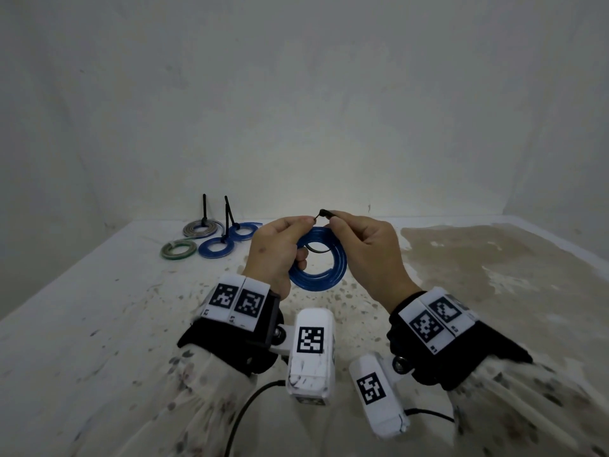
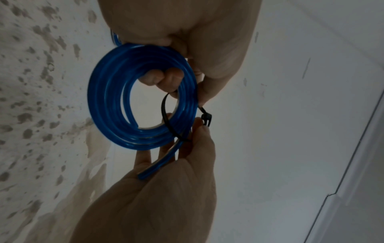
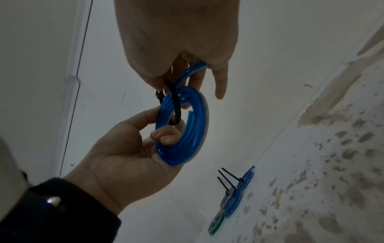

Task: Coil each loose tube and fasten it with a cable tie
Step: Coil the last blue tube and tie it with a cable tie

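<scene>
A coiled blue tube [image 1: 318,268] is held above the table between both hands. My left hand [image 1: 304,224] has its fingers curled through the coil [image 2: 116,98] and grips it, while its thumb and forefinger pinch one end of a black cable tie [image 1: 321,213]. The tie [image 2: 165,115] loops through the coil's middle and around its windings. My right hand [image 1: 336,222] pinches the tie's head [image 2: 206,119] just above the coil. The tube's loose end [image 2: 158,162] lies across my right fingers. In the right wrist view the tie [image 3: 175,102] crosses the coil [image 3: 182,139].
Several coils sit at the table's back left: a grey one [image 1: 199,229], two blue ones [image 1: 216,249] with black tie tails standing up, and a green-grey one [image 1: 178,250]. The white table [image 1: 99,324] is speckled, with a brown stain [image 1: 494,258] on the right. Walls enclose it.
</scene>
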